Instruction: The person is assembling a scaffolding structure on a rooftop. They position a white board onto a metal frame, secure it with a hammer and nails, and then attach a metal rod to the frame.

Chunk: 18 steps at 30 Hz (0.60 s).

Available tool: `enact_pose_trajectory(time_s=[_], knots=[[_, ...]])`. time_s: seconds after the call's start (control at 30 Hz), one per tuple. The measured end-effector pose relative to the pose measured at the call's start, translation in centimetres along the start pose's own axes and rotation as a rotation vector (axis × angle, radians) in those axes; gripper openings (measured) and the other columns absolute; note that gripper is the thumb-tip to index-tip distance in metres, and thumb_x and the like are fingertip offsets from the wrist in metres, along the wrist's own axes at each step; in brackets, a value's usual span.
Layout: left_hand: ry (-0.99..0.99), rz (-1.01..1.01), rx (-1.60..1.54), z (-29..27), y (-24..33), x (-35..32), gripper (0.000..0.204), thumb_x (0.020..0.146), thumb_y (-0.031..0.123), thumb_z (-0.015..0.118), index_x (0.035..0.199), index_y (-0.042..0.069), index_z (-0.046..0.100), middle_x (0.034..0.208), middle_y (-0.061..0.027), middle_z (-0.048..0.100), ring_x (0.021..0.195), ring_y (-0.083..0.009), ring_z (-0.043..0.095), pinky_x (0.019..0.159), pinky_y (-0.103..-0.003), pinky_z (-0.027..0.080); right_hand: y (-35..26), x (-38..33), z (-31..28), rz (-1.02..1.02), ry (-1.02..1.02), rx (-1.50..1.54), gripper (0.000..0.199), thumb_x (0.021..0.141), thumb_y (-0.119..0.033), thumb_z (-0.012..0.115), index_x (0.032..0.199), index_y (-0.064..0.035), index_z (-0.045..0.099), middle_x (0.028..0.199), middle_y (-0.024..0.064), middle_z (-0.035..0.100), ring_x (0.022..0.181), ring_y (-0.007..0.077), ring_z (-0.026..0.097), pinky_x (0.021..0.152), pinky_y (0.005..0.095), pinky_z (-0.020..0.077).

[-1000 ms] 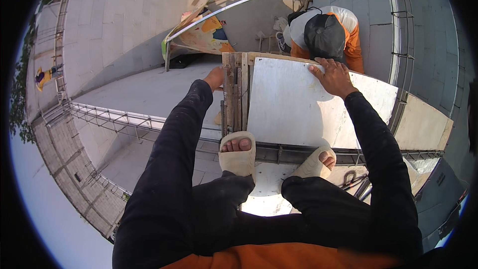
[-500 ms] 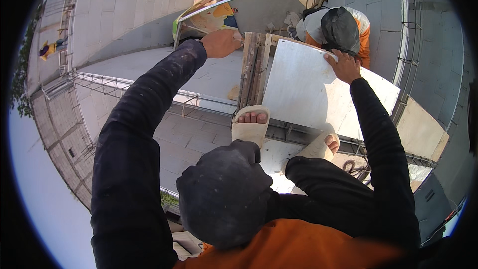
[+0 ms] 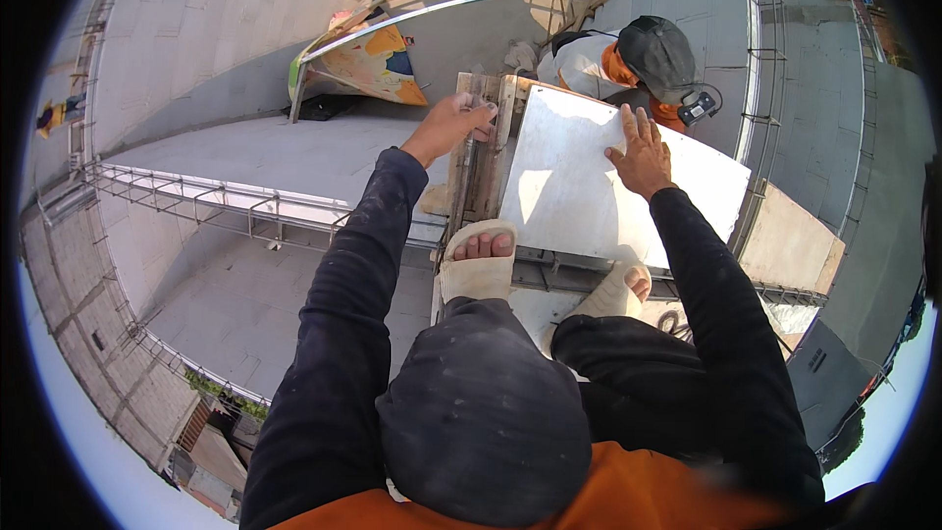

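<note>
Pressing right hand flat on white panel, apparently plywood.

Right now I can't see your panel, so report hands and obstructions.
Left hand grips wooden frame. Right hand flat on white panel. Co-worker crouched beyond its far edge.

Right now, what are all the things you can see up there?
White panel: one, white, flat under the right hand.
Wooden frame: one, brown planks, left of the panel.
Steel rebar cage: one, grey, along the ledge at left.
Painted sheet: one, orange, blue and yellow, far side below a curved bar.
Other person's cap: one, dark, beyond the panel.
Sandals: two, beige, on the person's feet.
Left hand: gripping the frame's top.
Right hand: palm flat on the panel.
</note>
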<state>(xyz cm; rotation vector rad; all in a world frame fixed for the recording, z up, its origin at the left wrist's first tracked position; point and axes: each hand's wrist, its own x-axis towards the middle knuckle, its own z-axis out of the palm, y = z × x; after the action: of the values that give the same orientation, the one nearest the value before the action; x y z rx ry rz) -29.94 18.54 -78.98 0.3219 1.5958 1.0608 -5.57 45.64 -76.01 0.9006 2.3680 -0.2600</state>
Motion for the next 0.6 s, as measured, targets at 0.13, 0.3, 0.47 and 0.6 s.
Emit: enact_pose_trajectory(time_s=[0.13, 0.3, 0.47, 0.6], knots=[[0.135, 0.07, 0.285, 1.4, -0.6, -0.3, 0.088, 0.083, 0.045, 0.085, 0.142, -0.007, 0.048, 0.101, -0.0142, 0.075, 0.097, -0.0244, 0.073, 0.09, -0.036, 0.055, -1.1, -0.1, -0.9, -0.016, -0.045, -0.046, 0.111, 0.09, -0.05, 0.079, 0.172, -0.0185, 0.011, 0.176, 0.0195, 0.015, 0.162, 0.0409, 0.016, 0.125, 0.0626, 0.0283], [0.387, 0.003, 0.535, 4.5, 0.7, -0.7, 0.099, 0.074, 0.045, 0.088, 0.143, -0.011, 0.044, 0.115, -0.0304, 0.073, 0.104, -0.0414, 0.074, 0.092, -0.045, 0.058, -1.0, 0.4, -0.1, -0.022, -0.036, -0.013, 0.124, 0.084, -0.057, 0.083, 0.172, -0.015, 0.006, 0.176, 0.0223, 0.011, 0.163, 0.0425, 0.013, 0.125, 0.0645, 0.0282], [0.472, -0.051, 0.634, 5.6, 1.0, -1.2, 0.088, 0.077, 0.042, 0.084, 0.139, -0.007, 0.047, 0.114, -0.0266, 0.075, 0.103, -0.0403, 0.075, 0.099, -0.048, 0.053, -1.1, 0.3, -0.2, -0.019, -0.066, -0.102, 0.127, 0.084, -0.062, 0.081, 0.171, -0.0115, 0.004, 0.176, 0.0234, 0.011, 0.162, 0.0434, 0.015, 0.123, 0.0622, 0.0324], [0.459, -0.01, 0.487, 5.9, 0.5, -1.3, 0.078, 0.08, 0.035, 0.081, 0.138, -0.005, 0.047, 0.101, -0.0142, 0.078, 0.094, -0.034, 0.075, 0.102, -0.047, 0.047, -1.3, 0.7, -0.3, -0.036, -0.07, -0.113, 0.127, 0.084, -0.063, 0.08, 0.171, -0.0107, 0.003, 0.176, 0.0241, 0.011, 0.162, 0.0441, 0.015, 0.123, 0.0612, 0.0347]])
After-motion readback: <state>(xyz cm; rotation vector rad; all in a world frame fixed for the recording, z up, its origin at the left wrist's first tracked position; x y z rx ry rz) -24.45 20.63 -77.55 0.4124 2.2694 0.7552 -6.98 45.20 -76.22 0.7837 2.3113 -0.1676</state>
